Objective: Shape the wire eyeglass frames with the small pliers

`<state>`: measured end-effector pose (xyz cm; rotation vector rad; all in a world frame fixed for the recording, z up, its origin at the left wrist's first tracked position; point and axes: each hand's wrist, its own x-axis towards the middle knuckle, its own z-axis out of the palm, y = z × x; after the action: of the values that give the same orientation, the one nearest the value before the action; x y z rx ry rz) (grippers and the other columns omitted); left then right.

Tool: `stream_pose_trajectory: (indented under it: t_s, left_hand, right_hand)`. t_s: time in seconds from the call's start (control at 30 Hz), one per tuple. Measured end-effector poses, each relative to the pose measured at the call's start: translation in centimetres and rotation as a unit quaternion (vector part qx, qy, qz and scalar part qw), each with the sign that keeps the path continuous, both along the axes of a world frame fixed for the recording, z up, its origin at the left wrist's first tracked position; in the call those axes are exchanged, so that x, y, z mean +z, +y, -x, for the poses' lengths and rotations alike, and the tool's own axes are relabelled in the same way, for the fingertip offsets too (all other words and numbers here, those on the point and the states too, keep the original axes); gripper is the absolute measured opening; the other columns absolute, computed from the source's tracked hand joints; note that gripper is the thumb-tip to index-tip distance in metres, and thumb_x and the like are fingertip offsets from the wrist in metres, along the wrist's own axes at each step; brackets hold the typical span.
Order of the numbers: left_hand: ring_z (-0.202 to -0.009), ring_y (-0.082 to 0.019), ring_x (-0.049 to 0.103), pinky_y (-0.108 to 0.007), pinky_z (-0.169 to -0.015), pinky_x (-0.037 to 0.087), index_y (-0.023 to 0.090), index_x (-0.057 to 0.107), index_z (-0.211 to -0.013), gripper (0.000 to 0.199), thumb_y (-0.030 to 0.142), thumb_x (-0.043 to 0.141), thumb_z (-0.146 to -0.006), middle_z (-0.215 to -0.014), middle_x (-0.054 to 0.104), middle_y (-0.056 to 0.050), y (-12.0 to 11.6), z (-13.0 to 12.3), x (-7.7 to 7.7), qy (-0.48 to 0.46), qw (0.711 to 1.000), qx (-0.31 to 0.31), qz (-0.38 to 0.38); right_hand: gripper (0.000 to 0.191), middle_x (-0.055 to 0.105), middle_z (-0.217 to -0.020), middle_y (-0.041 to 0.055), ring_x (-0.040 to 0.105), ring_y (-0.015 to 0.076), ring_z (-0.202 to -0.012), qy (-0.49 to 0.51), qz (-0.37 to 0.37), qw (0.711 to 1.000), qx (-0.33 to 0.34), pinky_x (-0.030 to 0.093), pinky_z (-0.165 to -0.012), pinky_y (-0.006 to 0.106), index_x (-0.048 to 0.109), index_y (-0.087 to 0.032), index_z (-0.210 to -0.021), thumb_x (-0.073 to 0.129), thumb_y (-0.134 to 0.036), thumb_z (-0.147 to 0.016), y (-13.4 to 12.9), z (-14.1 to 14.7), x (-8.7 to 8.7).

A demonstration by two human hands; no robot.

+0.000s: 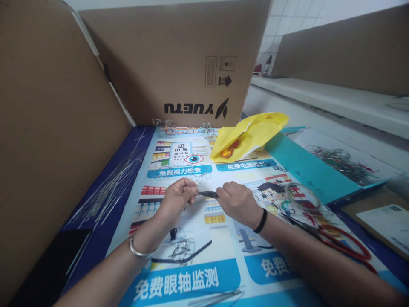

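Observation:
Over the middle of the printed poster (pixel 188 217), my right hand (pixel 238 202) is closed round a dark slim tool (pixel 208 194) whose tip points left. My left hand (pixel 180 196) is closed, thumb and fingertips pinched at that tip; whatever small piece they hold is too fine to make out. Below my hands lies a tangle of thin wire (pixel 182 249). A yellow bag (pixel 252 134), partly open with an orange item (pixel 227 152) inside, rests behind my right hand.
Red-handled scissors (pixel 345 245) and a wire coil (pixel 303 198) lie at the right. Straight wires (pixel 110 185) are spread on the left. Cardboard panels (pixel 172 55) stand at the back and left. A teal folder (pixel 303 170) with tangled wire pieces (pixel 343 162) lies at the right.

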<state>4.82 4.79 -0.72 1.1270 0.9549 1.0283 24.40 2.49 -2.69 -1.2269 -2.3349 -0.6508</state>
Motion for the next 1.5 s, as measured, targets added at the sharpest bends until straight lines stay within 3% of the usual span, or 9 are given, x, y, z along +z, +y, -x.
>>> stream_pose_trajectory:
  t_s: [0.2,0.33,0.53,0.8,1.03,1.2,1.5]
  left_hand:
    - [-0.039,-0.002,0.038,-0.014,-0.042,0.026,0.016,0.053,-0.073,0.016,0.025,0.066,-0.071,-0.044,0.049,0.008,-0.1,0.3,0.3,-0.015,0.997,-0.053,0.058]
    - [-0.041,-0.003,0.042,-0.014,-0.043,0.029,0.016,0.055,-0.076,0.014,0.026,0.065,-0.073,-0.05,0.054,0.006,0.3,0.7,0.2,-0.011,0.996,-0.077,0.036]
    - [-0.05,-0.007,0.052,-0.02,-0.051,0.042,0.014,0.062,-0.082,0.019,0.032,0.061,-0.077,-0.068,0.064,-0.001,1.3,1.2,-0.1,0.071,0.995,-0.046,-0.052]
    - [-0.043,-0.008,0.053,-0.02,-0.045,0.04,0.015,0.061,-0.069,0.023,0.037,0.059,-0.075,-0.064,0.064,-0.001,1.2,1.0,-0.3,0.163,0.986,-0.005,-0.044]
    - [-0.045,-0.011,0.059,-0.019,-0.044,0.041,0.016,0.06,-0.066,0.023,0.037,0.059,-0.074,-0.062,0.065,-0.002,0.9,0.4,-1.1,0.17,0.985,0.012,-0.021]
    - [-0.041,-0.011,0.056,-0.019,-0.043,0.038,0.017,0.059,-0.065,0.022,0.037,0.059,-0.074,-0.046,0.06,0.0,0.8,0.4,-1.3,0.188,0.982,0.022,-0.02]
    - [-0.038,-0.01,0.05,-0.019,-0.04,0.035,0.017,0.058,-0.063,0.023,0.037,0.057,-0.074,-0.043,0.06,0.0,0.6,0.3,-0.8,0.243,0.97,0.033,-0.005]
  right_hand:
    - [0.014,0.048,-0.064,0.0016,0.036,0.0157,-0.065,-0.016,-0.024,0.999,0.024,0.021,-0.059,0.031,0.053,-0.018,-0.069,0.049,-0.017,-0.083,0.1,-0.5,0.3]
    - [0.016,0.048,-0.064,0.0018,0.036,0.0156,-0.066,-0.012,-0.027,0.999,0.014,0.021,-0.059,0.031,0.054,-0.018,-0.069,0.047,-0.016,-0.084,0.3,-0.6,0.4]
    - [0.019,0.05,-0.067,0.0031,0.038,0.0155,-0.069,0.015,0.011,1.0,-0.014,0.023,-0.061,0.029,0.054,-0.018,-0.068,0.049,-0.025,-0.085,0.5,-0.4,0.2]
    - [0.016,0.05,-0.069,0.0039,0.038,0.0169,-0.07,-0.017,0.038,0.999,-0.016,0.023,-0.063,0.031,0.054,-0.018,-0.07,0.05,-0.026,-0.084,0.1,0.3,0.2]
    - [0.015,0.049,-0.068,0.0044,0.036,0.0171,-0.069,-0.042,0.023,0.999,-0.021,0.02,-0.061,0.032,0.053,-0.018,-0.07,0.047,-0.018,-0.083,0.0,0.4,0.3]
    - [0.014,0.048,-0.068,0.0043,0.036,0.0173,-0.069,-0.053,0.02,0.998,-0.014,0.02,-0.061,0.032,0.054,-0.018,-0.071,0.048,-0.016,-0.082,-0.1,0.5,0.4]
    - [0.013,0.049,-0.068,0.0036,0.036,0.0171,-0.068,-0.082,0.012,0.996,-0.015,0.019,-0.059,0.033,0.055,-0.018,-0.075,0.046,-0.013,-0.084,-0.4,0.7,0.3]
